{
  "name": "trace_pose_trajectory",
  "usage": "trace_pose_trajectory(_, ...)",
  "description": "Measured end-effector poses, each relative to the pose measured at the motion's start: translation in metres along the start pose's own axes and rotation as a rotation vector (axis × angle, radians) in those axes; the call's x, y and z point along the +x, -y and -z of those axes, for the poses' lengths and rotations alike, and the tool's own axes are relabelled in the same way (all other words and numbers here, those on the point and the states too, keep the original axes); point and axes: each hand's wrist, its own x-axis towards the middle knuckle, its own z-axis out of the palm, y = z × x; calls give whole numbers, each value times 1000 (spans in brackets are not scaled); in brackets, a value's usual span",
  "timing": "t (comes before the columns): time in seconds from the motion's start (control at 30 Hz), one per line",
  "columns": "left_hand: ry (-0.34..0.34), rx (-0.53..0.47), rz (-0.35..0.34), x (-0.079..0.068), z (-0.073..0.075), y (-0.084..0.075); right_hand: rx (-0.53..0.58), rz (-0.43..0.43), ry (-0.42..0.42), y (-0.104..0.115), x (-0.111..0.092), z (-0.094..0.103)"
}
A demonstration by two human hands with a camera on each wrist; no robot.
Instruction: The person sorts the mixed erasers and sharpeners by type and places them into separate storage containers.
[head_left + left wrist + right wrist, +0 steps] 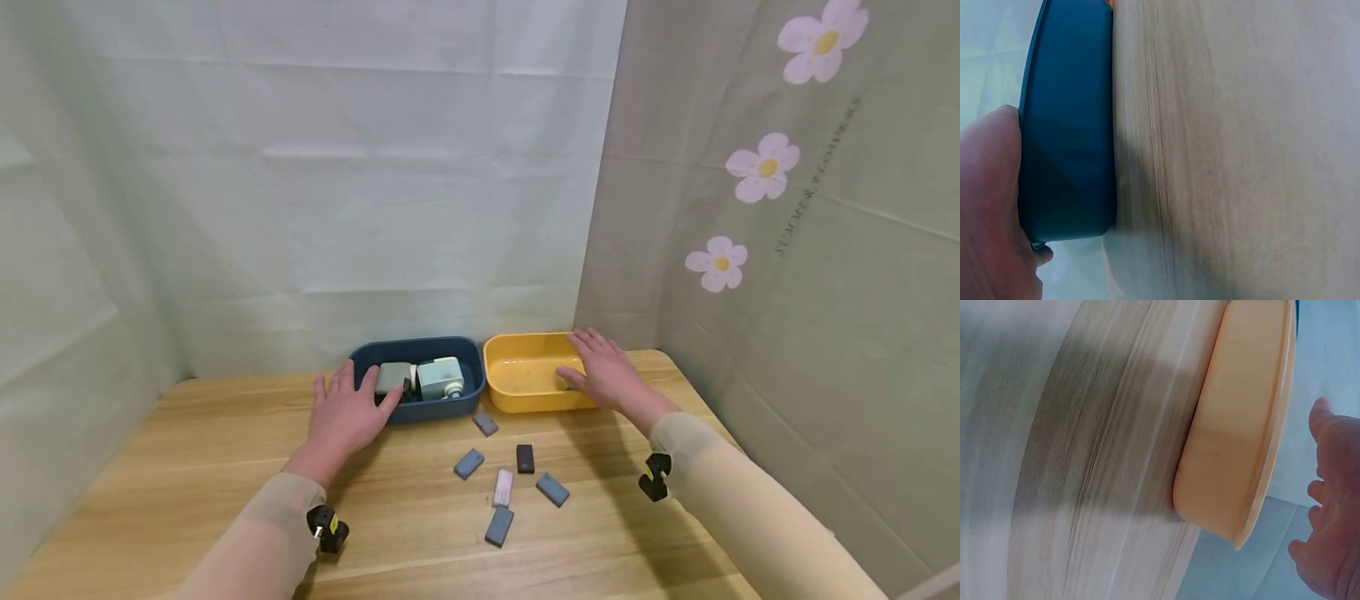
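My left hand (348,421) lies over the left end of a dark blue bin (442,411), fingers spread and fairly straight. Its thumb reaches across the front rim, and in the left wrist view the hand overlaps the rim of the blue bin (1069,137). Inside that bin sit a grey boxy item (393,377) and a pale blue boxy item (438,377) with a white round part. My right hand (611,373) hovers above the right end of a yellow bin (525,402), fingers extended. The right wrist view shows its fingers apart from the yellow bin (1235,425).
Several small flat blocks are scattered on the wooden table (420,533) before the bins, among them a black block (525,458), a white block (502,487) and a blue-grey block (498,527). Both bins stand side by side near the back curtain (420,208). A flowered curtain (825,333) hangs at right.
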Motion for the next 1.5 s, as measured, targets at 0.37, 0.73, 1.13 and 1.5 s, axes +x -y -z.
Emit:
trace_pose_trajectory(0.37, 1, -2, -6, -1, 2, 1, -29, 100, -37, 16, -15, -2)
trace_pose_trajectory(0.73, -8, -7, -12, -1, 2, 0, -56, 236, -83, 40, -40, 3)
trace_pose_trajectory(1.13, -3, -17, -5, -8, 3, 1, -88, 330, -66, 60, -61, -4)
trace_pose_trajectory(1.5, -2, -11, -5, -14, 5, 9, -75, 368, -40, 79, -67, -15)
